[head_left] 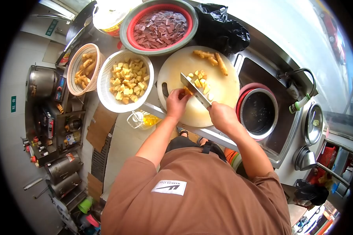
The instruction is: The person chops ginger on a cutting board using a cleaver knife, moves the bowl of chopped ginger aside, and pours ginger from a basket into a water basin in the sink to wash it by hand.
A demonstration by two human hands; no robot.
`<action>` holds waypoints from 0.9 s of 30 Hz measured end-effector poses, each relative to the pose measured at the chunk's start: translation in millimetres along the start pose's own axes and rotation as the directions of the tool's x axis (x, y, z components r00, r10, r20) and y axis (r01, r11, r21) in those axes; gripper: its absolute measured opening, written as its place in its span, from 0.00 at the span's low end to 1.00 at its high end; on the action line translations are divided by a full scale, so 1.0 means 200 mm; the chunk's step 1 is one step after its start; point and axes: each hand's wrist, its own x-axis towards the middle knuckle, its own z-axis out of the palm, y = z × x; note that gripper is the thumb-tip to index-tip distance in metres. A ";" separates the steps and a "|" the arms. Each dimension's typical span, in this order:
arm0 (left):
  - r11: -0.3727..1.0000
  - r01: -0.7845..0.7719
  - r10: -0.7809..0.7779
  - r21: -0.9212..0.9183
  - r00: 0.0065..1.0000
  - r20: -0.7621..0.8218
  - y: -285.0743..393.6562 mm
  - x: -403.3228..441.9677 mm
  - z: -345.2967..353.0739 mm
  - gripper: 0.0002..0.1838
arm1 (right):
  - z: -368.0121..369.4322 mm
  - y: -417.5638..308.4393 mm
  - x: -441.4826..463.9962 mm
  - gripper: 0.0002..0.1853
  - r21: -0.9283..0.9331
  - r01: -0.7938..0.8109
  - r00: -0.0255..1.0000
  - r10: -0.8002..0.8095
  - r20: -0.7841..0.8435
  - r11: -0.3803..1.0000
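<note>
My right hand (222, 116) grips the handle of a cleaver (197, 91), its blade slanting across a round white cutting board (174, 62). Close to the blade's left side, my left hand (177, 102) has its fingertips closed on a piece of ginger (188, 91), mostly hidden by the fingers and blade. Cut yellow pieces (200, 81) lie on the board on the far side of the blade. Farther back on the board are some longer knobs of ginger (221, 65).
Left of the board stand a white colander (102, 87) of yellow chunks and a basket (71, 80) of ginger. Behind are a red strainer (131, 33) of dark red pieces in water and a black plastic bag (223, 33). At right, a metal bowl (259, 111) sits by the sink (282, 149).
</note>
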 end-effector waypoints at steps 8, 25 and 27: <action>0.997 -0.074 0.075 0.032 0.997 -0.030 -0.07 -0.01 0.02 0.13 | 0.27 0.01 0.28 0.10 0.064 0.136 0.967 -0.119 -0.226 0.989; 0.764 -0.571 0.552 0.302 0.820 0.152 0.05 0.18 0.01 0.31 | 0.27 0.37 -0.38 0.14 0.896 -0.133 0.886 0.457 -0.085 0.424; 0.688 -0.657 0.602 0.308 0.754 0.264 0.04 0.29 0.04 0.34 | 0.36 0.42 -0.50 0.13 0.949 -0.109 0.860 0.507 -0.059 0.295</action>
